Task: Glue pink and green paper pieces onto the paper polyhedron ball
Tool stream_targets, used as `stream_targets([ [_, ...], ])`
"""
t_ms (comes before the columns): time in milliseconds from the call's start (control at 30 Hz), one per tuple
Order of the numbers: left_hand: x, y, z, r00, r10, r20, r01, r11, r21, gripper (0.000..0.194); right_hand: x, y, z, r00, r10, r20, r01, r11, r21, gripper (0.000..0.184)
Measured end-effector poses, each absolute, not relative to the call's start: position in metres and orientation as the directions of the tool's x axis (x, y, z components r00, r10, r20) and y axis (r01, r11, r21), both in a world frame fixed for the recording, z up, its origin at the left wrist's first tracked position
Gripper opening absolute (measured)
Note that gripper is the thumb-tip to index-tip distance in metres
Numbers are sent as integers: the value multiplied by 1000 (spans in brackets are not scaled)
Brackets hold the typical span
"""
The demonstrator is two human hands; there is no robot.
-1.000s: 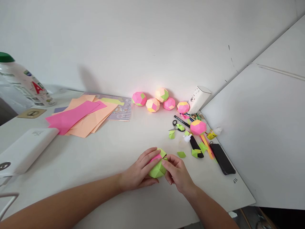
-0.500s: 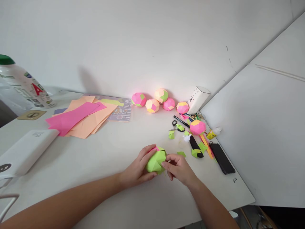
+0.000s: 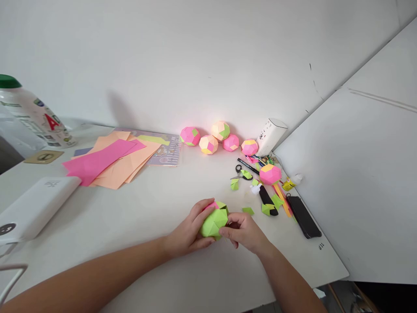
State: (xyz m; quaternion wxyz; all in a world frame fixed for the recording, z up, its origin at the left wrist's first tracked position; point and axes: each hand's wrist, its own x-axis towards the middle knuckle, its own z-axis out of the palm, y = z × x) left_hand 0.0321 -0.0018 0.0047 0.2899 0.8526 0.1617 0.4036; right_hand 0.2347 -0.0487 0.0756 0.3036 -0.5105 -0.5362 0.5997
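Observation:
A green folded-paper ball [image 3: 213,222] with a pink patch on top sits between my hands, just above the near part of the white table. My left hand [image 3: 192,226] wraps round its left side, fingers over the top and thumb below. At its right side my right hand [image 3: 243,229] is closed, thumb pressing on the green paper and index finger at the edge. A small dark gap shows near the ball's upper right. What lies behind the right fingers is hidden. Beyond the right hand lies a green paper piece [image 3: 248,211].
Several finished-looking paper balls [image 3: 208,144] stand along the wall. On the right are scissors [image 3: 243,173], a black marker [image 3: 248,166], a glue bottle [image 3: 292,181] and a phone [image 3: 303,216]. Paper sheets [image 3: 114,161], a white power bank [image 3: 39,208] and a large bottle [image 3: 34,115] are on the left.
My right thumb has slid slightly down and left on the ball. The ball has turned a little, and the dark gap at its upper right shows more. The rest stays put.

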Motion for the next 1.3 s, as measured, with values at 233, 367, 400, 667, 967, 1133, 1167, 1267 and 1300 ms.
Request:
stream_targets([
  [233, 32, -3, 4, 625, 502, 598, 36, -784, 620, 69, 227, -51, 77, -260, 936, -236, 214, -182, -960, 22],
  [367, 32, -2, 0, 604, 556, 570, 33, -733, 680, 78, 226, -51, 78, -274, 935, -224, 217, -167, -962, 24],
  [400, 31, -2, -1, 595, 577, 559, 34, -713, 700, 81, 226, -51, 78, -281, 932, -229, 219, -171, -961, 24],
  [667, 31, 1, -1, 615, 627, 478, 14, -614, 789, 76, 230, -49, 79, -258, 937, -236, 256, -169, -952, 19],
  [967, 31, 2, -2, 620, 632, 465, 3, -595, 804, 76, 227, -50, 77, -215, 948, -234, 269, -173, -948, 13],
  [1133, 31, 2, -2, 615, 631, 473, 11, -607, 795, 76, 227, -48, 80, -215, 948, -235, 290, -168, -942, 14],
  [1167, 31, 2, -1, 617, 624, 479, 14, -618, 786, 77, 227, -48, 80, -220, 948, -231, 290, -163, -943, 13],
  [1267, 31, 0, -1, 610, 606, 511, 24, -659, 752, 80, 227, -49, 80, -225, 951, -213, 307, -138, -942, 11],
  [1300, 31, 0, -1, 602, 605, 521, 31, -670, 742, 81, 227, -49, 80, -226, 952, -205, 319, -126, -939, 11],
])
